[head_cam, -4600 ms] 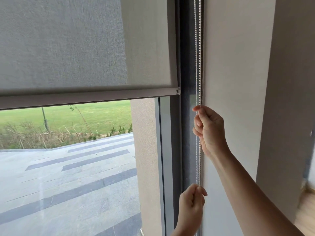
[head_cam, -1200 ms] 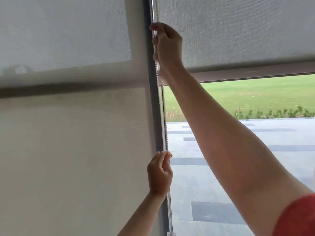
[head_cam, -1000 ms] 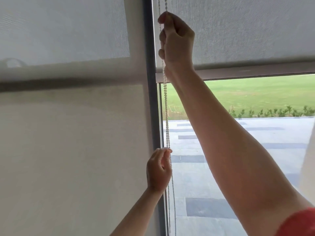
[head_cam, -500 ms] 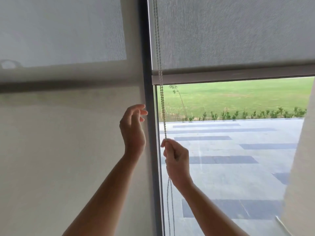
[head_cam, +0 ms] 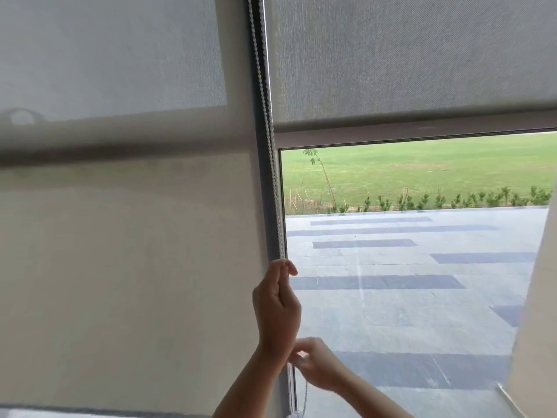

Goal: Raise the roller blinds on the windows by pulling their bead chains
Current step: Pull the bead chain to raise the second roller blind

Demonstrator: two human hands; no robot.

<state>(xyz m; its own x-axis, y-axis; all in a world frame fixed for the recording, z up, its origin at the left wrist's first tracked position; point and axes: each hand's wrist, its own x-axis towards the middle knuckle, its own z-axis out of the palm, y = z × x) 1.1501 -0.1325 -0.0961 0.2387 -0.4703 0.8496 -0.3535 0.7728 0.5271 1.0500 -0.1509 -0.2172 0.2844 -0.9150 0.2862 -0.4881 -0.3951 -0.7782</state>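
Our left hand (head_cam: 275, 309) pinches the white bead chain (head_cam: 272, 164) beside the dark frame; right hand (head_cam: 316, 365) pinches it lower down. Grey fabric roller blind (head_cam: 407, 55) sits partway up. We'd pull straight down, swapping hands, no yanking.

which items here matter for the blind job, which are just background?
Job:
- bead chain
- right blind, partly raised
- left blind, lowered
- left hand, pinching the chain
- right hand, lower on the chain

Background:
- lawn
- paving
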